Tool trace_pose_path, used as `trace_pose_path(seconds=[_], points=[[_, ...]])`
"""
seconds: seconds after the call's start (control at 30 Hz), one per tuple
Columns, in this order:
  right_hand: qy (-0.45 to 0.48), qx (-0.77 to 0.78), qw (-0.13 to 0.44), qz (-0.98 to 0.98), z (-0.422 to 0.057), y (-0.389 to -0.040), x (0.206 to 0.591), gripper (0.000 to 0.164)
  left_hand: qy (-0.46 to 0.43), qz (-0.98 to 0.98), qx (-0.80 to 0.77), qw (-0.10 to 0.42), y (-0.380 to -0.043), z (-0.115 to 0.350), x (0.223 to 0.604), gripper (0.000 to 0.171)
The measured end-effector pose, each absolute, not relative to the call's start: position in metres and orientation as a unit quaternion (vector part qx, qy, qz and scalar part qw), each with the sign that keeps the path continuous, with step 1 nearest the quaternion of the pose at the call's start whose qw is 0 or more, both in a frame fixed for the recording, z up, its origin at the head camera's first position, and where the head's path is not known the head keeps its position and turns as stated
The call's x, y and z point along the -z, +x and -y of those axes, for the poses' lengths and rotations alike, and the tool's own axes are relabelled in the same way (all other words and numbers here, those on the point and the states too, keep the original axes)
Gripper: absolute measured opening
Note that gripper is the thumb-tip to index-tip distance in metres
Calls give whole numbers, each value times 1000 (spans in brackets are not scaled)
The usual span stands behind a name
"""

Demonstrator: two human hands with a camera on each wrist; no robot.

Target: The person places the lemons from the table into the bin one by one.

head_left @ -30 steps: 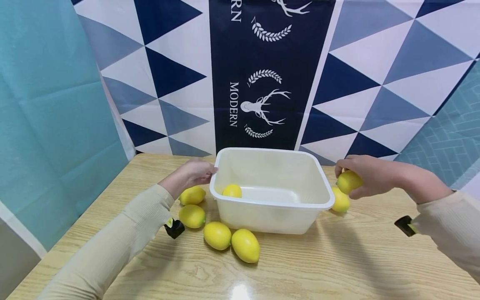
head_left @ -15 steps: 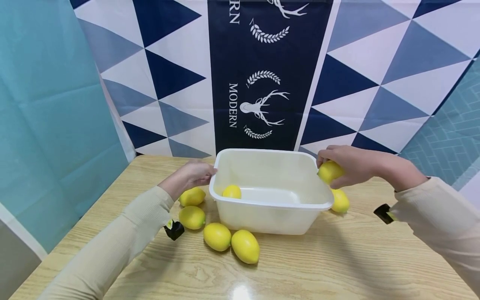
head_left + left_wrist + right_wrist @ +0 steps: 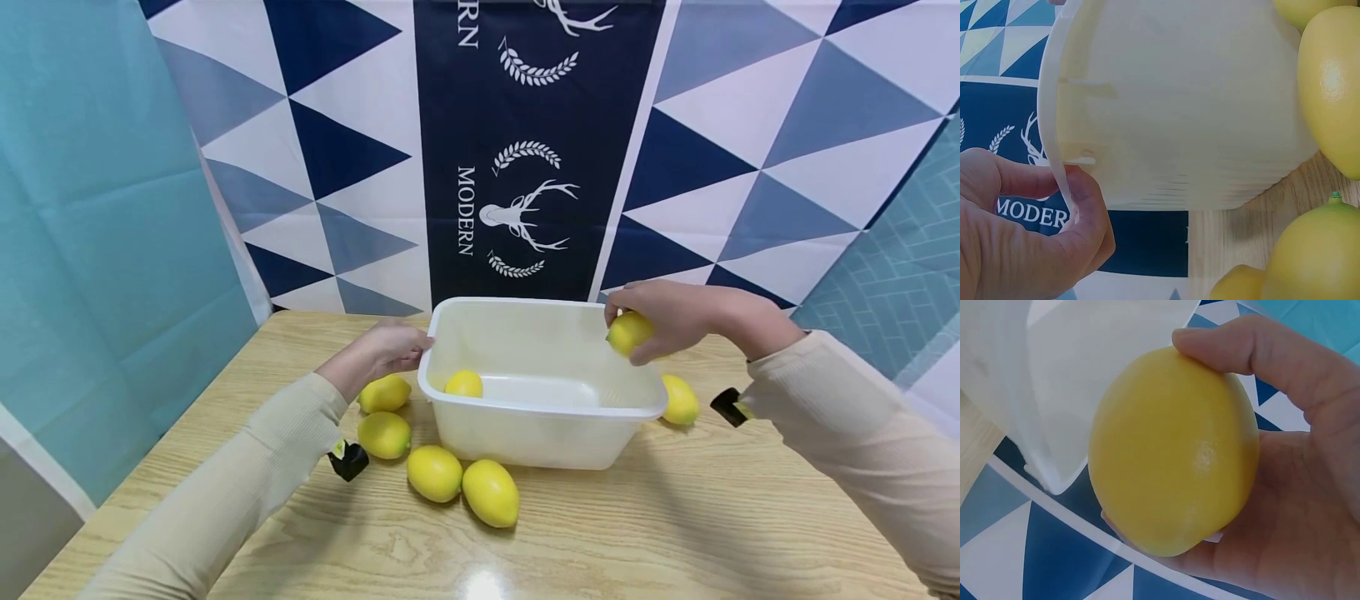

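We see the right hand (image 3: 678,312), grasping a yellow lemon (image 3: 628,333), moved from beside the white tub (image 3: 525,437) to above its right end, so we judge it nearly placed to join the lemon inside (image 3: 464,383), while the left hand (image 3: 386,346) pinches the rim (image 3: 422,375).

Bright head view, glare on table (image 3: 484,582); 2 wrist views dimmer.

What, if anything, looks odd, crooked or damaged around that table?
The navy, white and blue-grey patterned backdrop looks odd: its white printed word MODERN and white deer's head lie sideways. Otherwise nothing stands out: I see no spill or damage on the yellow oval lemons or the white rectangular plastic bin.
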State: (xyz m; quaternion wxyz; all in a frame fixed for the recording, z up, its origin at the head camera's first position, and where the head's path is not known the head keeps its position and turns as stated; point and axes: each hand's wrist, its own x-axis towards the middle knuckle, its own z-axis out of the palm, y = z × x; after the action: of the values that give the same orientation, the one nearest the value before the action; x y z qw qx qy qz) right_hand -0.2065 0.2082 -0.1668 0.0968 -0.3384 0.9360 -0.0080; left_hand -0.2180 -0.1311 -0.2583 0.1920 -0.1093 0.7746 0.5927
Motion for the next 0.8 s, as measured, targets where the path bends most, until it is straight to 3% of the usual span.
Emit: trace_pose_path(seconds=[0.8], points=[[-337, 0, 144, -931, -160, -227, 187, 34, -112, -781, -585, 191, -218, 132, 256, 36]])
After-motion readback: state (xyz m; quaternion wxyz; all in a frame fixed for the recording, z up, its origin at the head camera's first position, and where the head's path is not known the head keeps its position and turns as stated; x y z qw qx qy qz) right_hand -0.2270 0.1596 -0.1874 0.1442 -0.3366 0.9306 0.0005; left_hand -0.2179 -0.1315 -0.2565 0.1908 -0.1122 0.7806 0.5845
